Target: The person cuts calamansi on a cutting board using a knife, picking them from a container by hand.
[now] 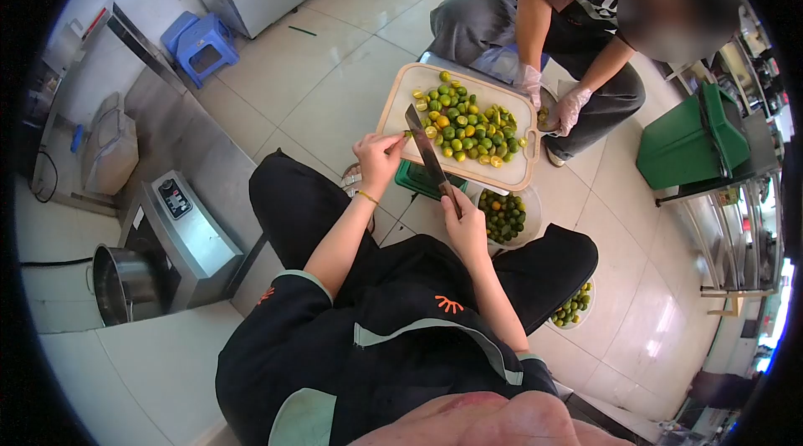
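My right hand [464, 216] is closed around the handle of a kitchen knife [430, 149], its blade slanting up and left over the near edge of a cutting board [393, 112]. At the board's left edge, my left hand [381, 160] pinches a small green citrus fruit [407, 134], mostly hidden by the fingertips, close to the blade. Heaped on the board are many small green and yellow citrus fruits [473, 130], some cut in half. Below the board, a white bucket [534, 210] holds more whole green fruits [504, 216].
Opposite me a co-worker in clear gloves [572, 109] crouches at the board's right. Under the board is a green basket [418, 178]. More fruits [571, 309] lie in a container by my right knee. A steel pot [125, 283], blue stool [205, 49] and green bin [686, 141] stand around.
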Tool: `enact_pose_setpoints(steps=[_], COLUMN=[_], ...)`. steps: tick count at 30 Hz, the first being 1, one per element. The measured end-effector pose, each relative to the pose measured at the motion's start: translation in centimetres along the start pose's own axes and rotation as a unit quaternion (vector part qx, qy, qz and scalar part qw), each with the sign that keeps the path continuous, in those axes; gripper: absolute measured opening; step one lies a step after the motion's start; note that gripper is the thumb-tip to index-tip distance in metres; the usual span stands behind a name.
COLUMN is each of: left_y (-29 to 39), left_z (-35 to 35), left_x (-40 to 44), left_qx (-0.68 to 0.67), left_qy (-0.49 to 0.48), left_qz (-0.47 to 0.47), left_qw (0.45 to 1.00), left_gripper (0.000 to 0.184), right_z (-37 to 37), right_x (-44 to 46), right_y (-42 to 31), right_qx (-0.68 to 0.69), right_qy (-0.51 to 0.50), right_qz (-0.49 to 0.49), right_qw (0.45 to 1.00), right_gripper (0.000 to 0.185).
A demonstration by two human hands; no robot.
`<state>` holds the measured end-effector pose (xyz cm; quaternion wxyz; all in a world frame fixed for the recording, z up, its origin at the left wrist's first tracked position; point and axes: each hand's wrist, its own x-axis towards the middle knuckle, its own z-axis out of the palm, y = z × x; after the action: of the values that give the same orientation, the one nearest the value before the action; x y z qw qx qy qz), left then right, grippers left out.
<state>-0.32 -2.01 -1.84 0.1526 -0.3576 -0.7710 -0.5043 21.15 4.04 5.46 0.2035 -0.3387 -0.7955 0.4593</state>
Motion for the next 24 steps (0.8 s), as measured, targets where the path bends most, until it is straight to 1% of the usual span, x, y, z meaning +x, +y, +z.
enact_pose_setpoints(steps=[3, 4, 7, 9, 12, 16, 19, 22, 24], left_y=[0.1, 0.1, -1.6, -2.3, -2.1, -1.2, -1.2, -1.2, -0.2], left_z=[0.1, 0.1, 1.3, 1.6, 1.3, 0.3, 0.2, 0.0, -0.2], left_x=[0.2, 0.4, 1.3, 1.4, 1.3, 1.3, 1.2, 1.3, 1.3], left_qx=[0.004, 0.004, -0.082, -0.099, -0.103, -0.114, -0.105, -0.144, -0.2], left_qy=[-0.014, -0.023, -0.071, -0.07, -0.073, -0.098, -0.1, -0.108, -0.09], left_qz=[-0.012, -0.02, -0.028, -0.025, -0.029, -0.059, -0.058, -0.073, -0.092], left_qw=[1.0, 1.0, 0.994, 0.992, 0.992, 0.987, 0.988, 0.981, 0.971], left_gripper=[0.01, 0.01, 0.012, 0.013, 0.014, 0.015, 0.015, 0.016, 0.014], right_z=[-0.3, -0.1, 0.1, -0.4, -0.7, -0.4, -0.1, -0.1, -0.3], right_x=[-0.2, -0.2, -0.2, -0.3, -0.7, -0.9, -0.8, -0.7, -0.9], right_y=[-0.6, -0.3, 0.3, -0.1, -0.4, 0.2, 0.4, 0.2, 0.0], right_qx=[-0.004, -0.005, -0.012, -0.018, -0.028, -0.027, -0.024, -0.018, -0.026], right_qy=[-0.005, 0.002, 0.021, 0.025, -0.002, 0.015, 0.029, 0.025, 0.02], right_qz=[0.022, 0.011, -0.01, -0.007, 0.043, 0.021, -0.008, -0.005, 0.006], right_qw=[1.0, 1.0, 1.0, 1.0, 0.999, 0.999, 0.999, 1.0, 0.999], right_gripper=[0.031, 0.032, 0.033, 0.034, 0.034, 0.033, 0.033, 0.033, 0.033])
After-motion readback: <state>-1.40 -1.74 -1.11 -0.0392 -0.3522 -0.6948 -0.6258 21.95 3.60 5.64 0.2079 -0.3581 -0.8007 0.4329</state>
